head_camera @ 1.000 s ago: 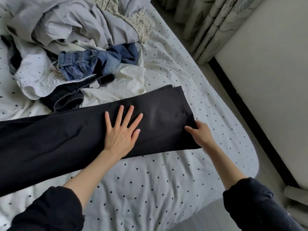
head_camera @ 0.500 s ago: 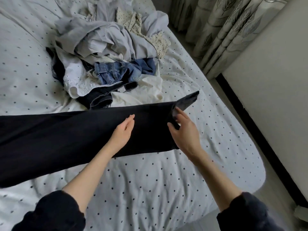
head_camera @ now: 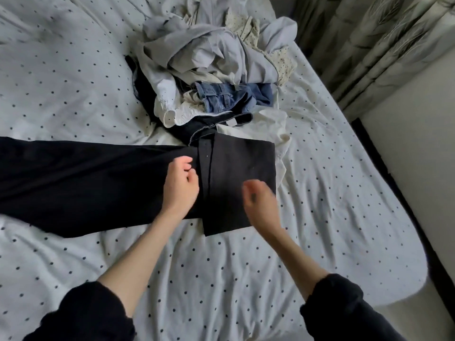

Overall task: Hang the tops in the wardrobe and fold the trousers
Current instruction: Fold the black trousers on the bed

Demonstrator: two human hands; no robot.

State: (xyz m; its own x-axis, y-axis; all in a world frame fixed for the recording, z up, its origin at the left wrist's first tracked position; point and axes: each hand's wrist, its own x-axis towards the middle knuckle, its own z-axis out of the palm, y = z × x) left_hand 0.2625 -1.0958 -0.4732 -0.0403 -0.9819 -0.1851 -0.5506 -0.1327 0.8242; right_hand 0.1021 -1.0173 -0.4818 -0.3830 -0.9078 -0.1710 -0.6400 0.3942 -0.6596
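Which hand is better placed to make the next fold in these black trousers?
Probably the right hand. It hovers blurred over the folded end of the black trousers, near the fold's outer edge, free to roll it again. The left hand rests curled beside the hem, suited to steadying.

- Black trousers [head_camera: 86, 178] lie flat across a bed [head_camera: 246, 279] with a dotted pale sheet; their right end is folded back over itself.
- The left hand [head_camera: 181, 184] rests on the trousers just beside the folded edge, fingers curled.
- The right hand [head_camera: 259, 201] is blurred over the folded part; its grip cannot be told.
- A pile of clothes [head_camera: 211, 70] sits behind, touching the fold.
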